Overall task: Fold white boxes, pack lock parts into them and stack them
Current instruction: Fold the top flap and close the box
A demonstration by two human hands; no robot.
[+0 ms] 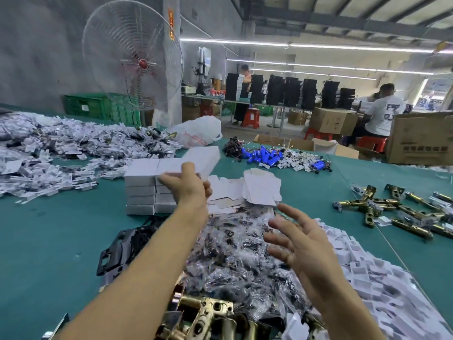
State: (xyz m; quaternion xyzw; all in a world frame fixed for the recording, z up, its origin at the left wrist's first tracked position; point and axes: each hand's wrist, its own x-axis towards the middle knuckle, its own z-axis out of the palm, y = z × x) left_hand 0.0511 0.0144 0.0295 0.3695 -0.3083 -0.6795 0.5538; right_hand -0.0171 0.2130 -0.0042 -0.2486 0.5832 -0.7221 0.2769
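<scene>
White card box (201,158), folded, is gripped in the left hand (186,186) just above a stack (147,190) of closed boxes, several layers high, on a green table (49,229); the right hand (296,244) hovers empty, fingers spread, over bagged parts (232,253); flat blanks (262,187) lie beyond; seemingly early, with large heaps left to pack.

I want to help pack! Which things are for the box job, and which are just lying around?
For the job: box in left hand, box stack, flat boxes, bagged parts, brass latches.
Probably just lying about: fan, plastic bag, blue cylinders, green crate.
</scene>
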